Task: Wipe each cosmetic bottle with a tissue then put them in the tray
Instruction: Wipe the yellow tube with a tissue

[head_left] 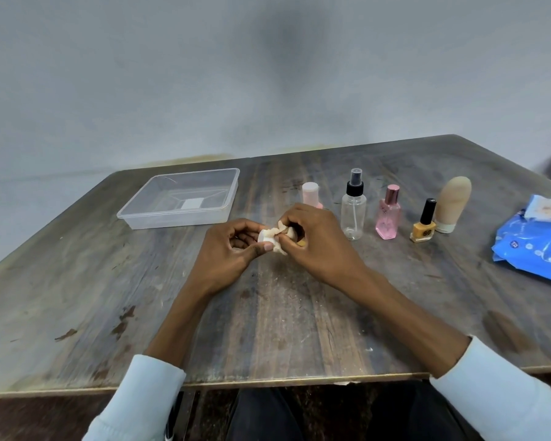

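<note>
Five bottles (353,206) stand right of the fingers; left hand (228,253) and right hand (315,241) pinch a tissue-wrapped small bottle (264,236). Left-beyond sits one clear tray (178,214) holding only a white label.

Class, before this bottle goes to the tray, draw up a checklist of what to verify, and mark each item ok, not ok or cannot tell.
1. Bottle gripped by left hand: ok.
2. Tissue on bottle, held by right hand: ok.
3. Bottle wiped all round: cannot tell, hands hide it.
4. Tray open and upright: ok.
5. Table between hands and tray unobstructed: ok.
6. Spray bottle beside right hand stands apart: ok.
</note>
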